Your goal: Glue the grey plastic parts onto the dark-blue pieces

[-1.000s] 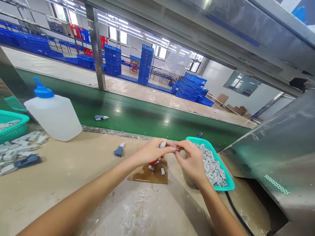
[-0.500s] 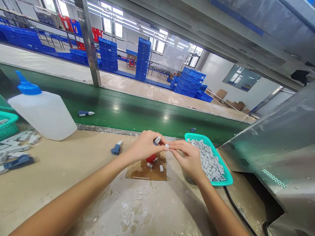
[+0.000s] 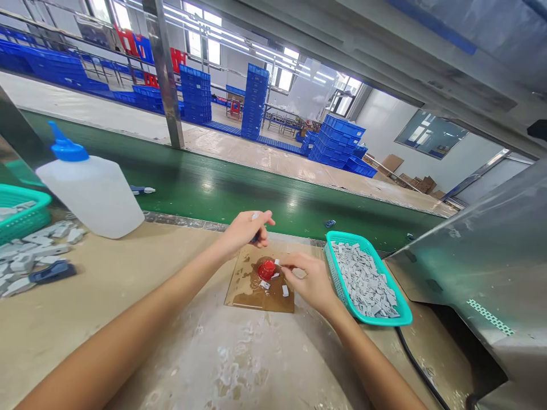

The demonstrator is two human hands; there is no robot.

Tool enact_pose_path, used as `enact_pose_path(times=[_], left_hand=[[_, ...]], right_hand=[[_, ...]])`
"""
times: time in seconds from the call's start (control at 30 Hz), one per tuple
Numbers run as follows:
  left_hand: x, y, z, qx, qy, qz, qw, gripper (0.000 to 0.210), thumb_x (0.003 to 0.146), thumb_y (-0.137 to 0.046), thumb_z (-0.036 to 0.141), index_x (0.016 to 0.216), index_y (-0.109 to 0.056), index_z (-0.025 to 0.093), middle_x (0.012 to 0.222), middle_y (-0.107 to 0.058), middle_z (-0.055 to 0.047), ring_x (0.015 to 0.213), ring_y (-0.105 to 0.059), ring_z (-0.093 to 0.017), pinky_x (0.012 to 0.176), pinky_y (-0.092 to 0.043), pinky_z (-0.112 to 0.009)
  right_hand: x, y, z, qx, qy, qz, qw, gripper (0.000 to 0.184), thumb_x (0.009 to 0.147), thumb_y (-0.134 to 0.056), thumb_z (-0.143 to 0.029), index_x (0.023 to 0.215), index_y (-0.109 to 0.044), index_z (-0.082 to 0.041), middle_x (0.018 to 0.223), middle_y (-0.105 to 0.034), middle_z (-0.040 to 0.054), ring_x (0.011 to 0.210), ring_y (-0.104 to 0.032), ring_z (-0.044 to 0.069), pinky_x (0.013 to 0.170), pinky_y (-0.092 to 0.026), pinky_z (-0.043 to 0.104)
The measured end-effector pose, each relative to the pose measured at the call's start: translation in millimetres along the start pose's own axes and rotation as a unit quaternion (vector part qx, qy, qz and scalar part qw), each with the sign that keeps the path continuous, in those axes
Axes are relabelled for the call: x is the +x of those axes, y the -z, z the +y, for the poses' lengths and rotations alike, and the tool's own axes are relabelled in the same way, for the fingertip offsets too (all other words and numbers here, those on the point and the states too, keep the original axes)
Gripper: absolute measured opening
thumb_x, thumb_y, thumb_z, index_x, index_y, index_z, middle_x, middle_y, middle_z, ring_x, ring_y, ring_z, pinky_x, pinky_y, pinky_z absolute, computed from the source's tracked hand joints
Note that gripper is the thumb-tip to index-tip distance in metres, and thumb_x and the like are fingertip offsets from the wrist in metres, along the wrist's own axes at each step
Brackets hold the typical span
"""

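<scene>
My left hand is raised behind a brown board, fingers curled around a dark blue plastic part with a pale grey tip. Much of that part is hidden by the hand. My right hand is low at the board's right side, thumb and forefinger pinching a small light grey plastic piece beside a red cap. The cap stands on the wet board. Other small grey pieces lie around it.
A turquoise basket full of grey pieces stands right. At left are a white squeeze bottle, loose grey parts, a blue-and-grey part and another basket. A green conveyor runs behind, carrying several parts.
My hands, earlier together over the board at a small grey piece, have parted. The right has come down beside the red cap; the left has moved slightly away. My view has shifted a little left.
</scene>
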State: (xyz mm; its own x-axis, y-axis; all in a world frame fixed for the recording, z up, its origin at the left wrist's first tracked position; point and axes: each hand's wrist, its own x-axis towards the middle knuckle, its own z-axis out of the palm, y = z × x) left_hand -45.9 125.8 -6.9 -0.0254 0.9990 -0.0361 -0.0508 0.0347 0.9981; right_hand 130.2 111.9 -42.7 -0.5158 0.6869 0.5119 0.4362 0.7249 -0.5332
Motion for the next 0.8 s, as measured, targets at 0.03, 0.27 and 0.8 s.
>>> enact_pose_path(times=[0.03, 0.27, 0.8], left_hand=[[1, 1.4, -1, -0.015, 0.013, 0.009, 1.0, 0.028, 0.073, -0.05, 0.04, 0.063, -0.053, 0.015, 0.039, -0.041, 0.005, 0.033, -0.038, -0.005, 0.035, -0.029, -0.018], [6, 2.2, 1, -0.184, 0.058, 0.057, 0.98, 0.006, 0.069, -0.052, 0.018, 0.074, -0.049, 0.016, 0.055, -0.049, 0.003, 0.045, -0.046, -0.006, 0.039, -0.03, -0.017], [3, 3.8, -3, -0.083, 0.072, -0.052, 0.993, 0.022, 0.057, -0.062, 0.006, 0.077, -0.061, 0.015, 0.079, -0.063, -0.002, 0.077, -0.057, -0.013, 0.084, -0.038, -0.034]], right_hand=[[-1, -4, 0, -0.012, 0.016, -0.005, 1.0, 0.016, 0.074, -0.051, -0.009, 0.075, -0.064, -0.017, 0.073, -0.065, 0.004, 0.065, -0.06, 0.013, 0.058, -0.049, 0.024], [-5, -15, 5, -0.052, 0.071, -0.013, 0.996, 0.019, 0.078, -0.046, -0.007, 0.074, -0.063, -0.015, 0.073, -0.064, 0.0064, 0.067, -0.059, 0.014, 0.061, -0.05, 0.025], [-4, -9, -3, -0.025, 0.066, 0.013, 0.997, 0.019, 0.078, -0.047, -0.008, 0.077, -0.064, -0.017, 0.078, -0.065, 0.0064, 0.071, -0.061, 0.014, 0.064, -0.051, 0.025]])
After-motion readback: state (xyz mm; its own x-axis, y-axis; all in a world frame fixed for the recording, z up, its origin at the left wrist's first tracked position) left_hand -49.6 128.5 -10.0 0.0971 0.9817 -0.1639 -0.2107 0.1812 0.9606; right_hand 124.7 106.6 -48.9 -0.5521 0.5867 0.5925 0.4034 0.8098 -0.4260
